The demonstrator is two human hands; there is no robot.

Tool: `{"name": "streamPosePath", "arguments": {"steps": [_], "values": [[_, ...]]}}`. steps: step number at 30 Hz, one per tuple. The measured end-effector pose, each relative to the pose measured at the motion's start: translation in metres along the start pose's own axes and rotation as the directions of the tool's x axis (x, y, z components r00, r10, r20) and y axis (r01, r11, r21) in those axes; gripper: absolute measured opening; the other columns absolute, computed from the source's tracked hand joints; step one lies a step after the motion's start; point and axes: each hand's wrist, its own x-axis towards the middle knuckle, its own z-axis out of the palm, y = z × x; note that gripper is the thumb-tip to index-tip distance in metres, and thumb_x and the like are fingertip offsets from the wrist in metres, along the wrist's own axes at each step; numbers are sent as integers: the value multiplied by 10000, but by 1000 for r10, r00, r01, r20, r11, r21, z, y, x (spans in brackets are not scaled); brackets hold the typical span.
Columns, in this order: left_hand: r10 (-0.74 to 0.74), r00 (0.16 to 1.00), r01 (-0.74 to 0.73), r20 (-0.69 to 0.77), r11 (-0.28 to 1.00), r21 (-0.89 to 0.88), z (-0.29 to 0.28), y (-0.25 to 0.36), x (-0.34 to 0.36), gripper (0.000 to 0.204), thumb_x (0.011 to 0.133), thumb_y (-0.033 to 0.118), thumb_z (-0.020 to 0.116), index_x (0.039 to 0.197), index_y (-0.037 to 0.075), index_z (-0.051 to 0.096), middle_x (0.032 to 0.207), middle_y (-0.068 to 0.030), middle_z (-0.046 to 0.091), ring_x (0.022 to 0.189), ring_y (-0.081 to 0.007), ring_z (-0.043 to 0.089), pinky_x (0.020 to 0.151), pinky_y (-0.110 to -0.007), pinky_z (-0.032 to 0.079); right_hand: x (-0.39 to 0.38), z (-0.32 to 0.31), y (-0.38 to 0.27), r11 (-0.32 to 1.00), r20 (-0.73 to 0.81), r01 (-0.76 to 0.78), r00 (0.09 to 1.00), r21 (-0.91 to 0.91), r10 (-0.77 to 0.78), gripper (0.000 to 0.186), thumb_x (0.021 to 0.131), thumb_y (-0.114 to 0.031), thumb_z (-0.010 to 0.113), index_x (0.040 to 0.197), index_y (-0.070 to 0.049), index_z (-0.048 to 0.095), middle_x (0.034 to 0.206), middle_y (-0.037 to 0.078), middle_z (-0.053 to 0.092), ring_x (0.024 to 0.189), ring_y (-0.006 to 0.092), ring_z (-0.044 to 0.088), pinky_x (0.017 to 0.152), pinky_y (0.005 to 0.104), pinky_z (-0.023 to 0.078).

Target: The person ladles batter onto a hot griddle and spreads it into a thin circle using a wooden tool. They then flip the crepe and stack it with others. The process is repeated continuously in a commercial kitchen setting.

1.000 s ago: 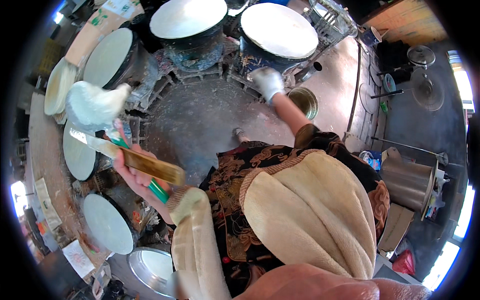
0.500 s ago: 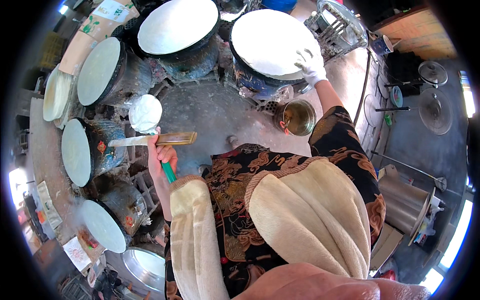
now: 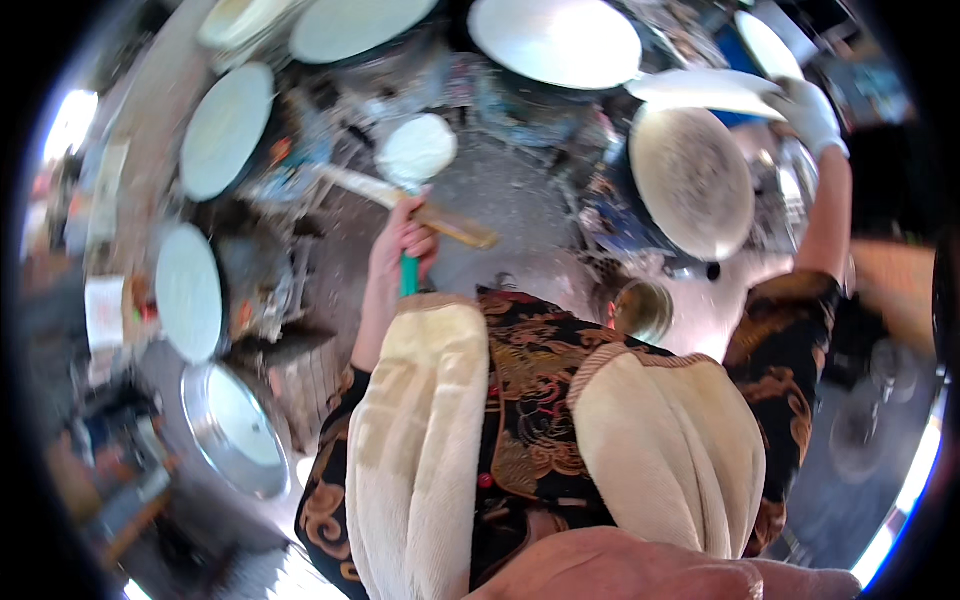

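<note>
Gloved fingers [image 3: 795,95] of the right hand [image 3: 815,118], reaching far out to the upper right, grip the edge of a thin white sheet [image 3: 710,90]. Bare fingers [image 3: 422,240] of the left hand [image 3: 402,242] are wrapped around a ladle [image 3: 417,152] and a scraper [image 3: 455,226] together, in front of the body.

Largest is the person's dark, brown-patterned garment [image 3: 530,405], with two cream, fleecy cloths [image 3: 665,440] over it. Around the floor [image 3: 500,170] curve several big round white tops [image 3: 227,130]. At right stands a round griddle [image 3: 690,185], its top mottled grey-brown. The white sheet, seen nearly edge-on, stretches from just beyond this griddle to the gloved hand; whether it touches the griddle is unclear. At lower left sits a shiny metal basin [image 3: 204,418] with something whitish inside. Near the griddle is a smaller metal bucket [image 3: 655,310]. The ladle has a white-coated bowl and green handle; the scraper, crossing it, has a pale blade pointing left and a wooden handle.
</note>
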Motion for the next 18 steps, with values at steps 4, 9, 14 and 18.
{"name": "streamPosePath", "arguments": {"steps": [4,9,14,18], "values": [[10,999,-9,-38,1000,19,-10,35,-2,252,873,164,614,684,126,451,443,73,329,317,-46,329,279,-201,291,31,-35,-71,990,72,94,992,108,-102,521,772,-173,670,1181,117,529,1053,204,639,933,228,618,852,287,452],[81,997,-78,-13,984,159,-26,106,-33,390,870,253,615,593,179,351,435,69,325,316,-58,326,282,-199,256,90,-24,-204,901,176,207,940,382,-291,486,713,-135,735,1093,117,566,919,95,638,780,130,578,722,254,466],[104,992,-110,69,990,91,-63,193,-38,417,893,292,570,565,184,335,411,58,325,304,-77,328,280,-221,266,124,-9,-345,727,157,230,893,647,-422,510,694,-217,754,1053,106,589,864,79,642,738,117,591,689,265,483],[212,976,-196,-53,955,224,-70,254,-73,445,896,307,560,538,184,327,398,50,333,293,-84,325,280,-236,277,176,-3,-475,695,94,372,841,615,-533,456,709,-260,758,969,88,620,821,71,638,718,112,585,656,262,483]]}}
